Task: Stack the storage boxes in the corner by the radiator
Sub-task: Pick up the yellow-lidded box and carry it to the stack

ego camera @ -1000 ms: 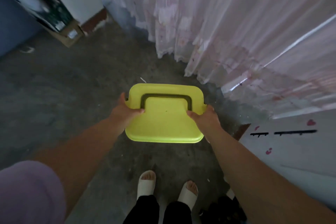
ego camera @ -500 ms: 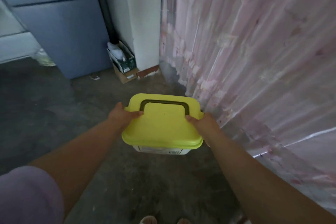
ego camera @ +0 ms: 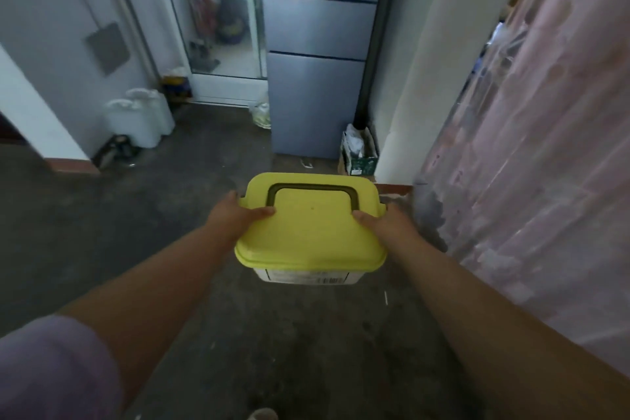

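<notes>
The storage box is held level in the air above the dark floor, in front of the person. The left grip clasps its left edge and the right grip its right edge, each with the thumb laid on the yellow lid and the fingers hidden down the side. The lid is closed, so the contents are hidden. Its dark handle lies flat, with the bar running left to right along the far edge. The box's wider span seems to run from grip to grip. A barcoded label on the pale body faces the person.

Just beyond the box, an open cardboard carton stands on the floor between a grey fridge and a white wall corner; it holds something white and crumpled that I cannot identify. A pink curtain hangs close on the right. Far left, two white jugs stand against the wall, near a glass door.
</notes>
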Demonstrator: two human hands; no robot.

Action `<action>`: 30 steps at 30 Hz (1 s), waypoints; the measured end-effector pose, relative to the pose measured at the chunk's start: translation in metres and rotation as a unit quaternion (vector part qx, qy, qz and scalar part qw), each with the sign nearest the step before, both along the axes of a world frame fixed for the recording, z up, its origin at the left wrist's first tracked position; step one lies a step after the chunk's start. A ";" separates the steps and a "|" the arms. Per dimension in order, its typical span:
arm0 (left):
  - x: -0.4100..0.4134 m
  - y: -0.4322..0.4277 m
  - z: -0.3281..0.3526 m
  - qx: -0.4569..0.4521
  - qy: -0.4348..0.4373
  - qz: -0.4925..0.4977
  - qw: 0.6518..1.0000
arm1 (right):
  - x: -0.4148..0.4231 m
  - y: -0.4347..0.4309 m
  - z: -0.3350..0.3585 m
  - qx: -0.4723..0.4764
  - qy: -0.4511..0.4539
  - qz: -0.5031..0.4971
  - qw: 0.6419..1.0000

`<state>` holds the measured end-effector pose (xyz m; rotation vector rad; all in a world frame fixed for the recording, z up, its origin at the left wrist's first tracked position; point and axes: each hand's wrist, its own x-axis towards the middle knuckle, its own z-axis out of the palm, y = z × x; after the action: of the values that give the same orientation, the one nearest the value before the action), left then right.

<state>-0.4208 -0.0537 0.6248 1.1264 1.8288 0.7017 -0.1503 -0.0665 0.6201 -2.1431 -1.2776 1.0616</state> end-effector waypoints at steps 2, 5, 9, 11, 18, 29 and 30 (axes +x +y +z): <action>-0.022 -0.015 0.005 0.007 -0.016 0.032 0.999 | -0.021 0.006 0.008 0.009 -0.007 0.039 0.999; -0.068 -0.040 0.015 0.025 -0.028 0.088 0.995 | -0.069 0.015 0.019 0.020 -0.019 0.105 0.994; -0.158 -0.083 0.024 0.031 -0.023 0.165 0.986 | -0.166 0.015 0.032 0.035 -0.006 0.189 0.981; -0.201 -0.102 0.028 0.030 -0.031 0.199 0.979 | -0.213 0.013 0.035 0.043 -0.001 0.224 0.974; -0.360 -0.168 0.034 0.041 -0.070 0.311 0.947 | -0.401 0.000 0.045 0.046 0.001 0.321 0.946; -0.582 -0.258 0.051 0.023 -0.009 0.418 0.908 | -0.670 -0.039 0.056 0.039 0.012 0.454 0.890; -0.596 -0.267 0.052 0.023 -0.006 0.431 0.902 | -0.690 -0.043 0.058 0.038 0.011 0.468 0.883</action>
<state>-1.0170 -0.3211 0.6766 0.2698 2.2921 1.2375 -0.8406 -0.1094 0.6781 -1.3886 -2.3836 1.3096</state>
